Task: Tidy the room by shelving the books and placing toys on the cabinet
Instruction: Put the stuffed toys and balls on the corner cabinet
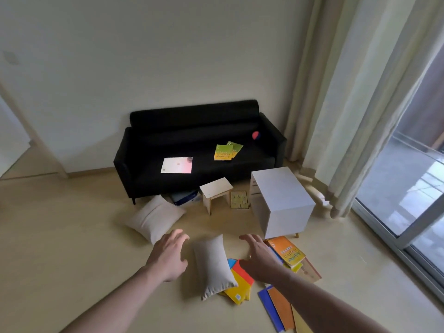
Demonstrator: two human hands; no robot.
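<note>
Single head-worn view, looking forward and down, floor near, sofa [199,150] beyond

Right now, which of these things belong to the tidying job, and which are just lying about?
Job: green books on the sofa; ball; orange book and yellow book on the floor; white cabinet.
Lying about: two cushions; stool; sofa; curtains.

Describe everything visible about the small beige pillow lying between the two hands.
The small beige pillow is a plump rectangular cushion of plain woven-looking fabric with pointed corners. It lies on the floor, long axis running away from the camera, its near right part resting over the colourful books. The left hand and right hand flank it, open, not gripping.
</note>
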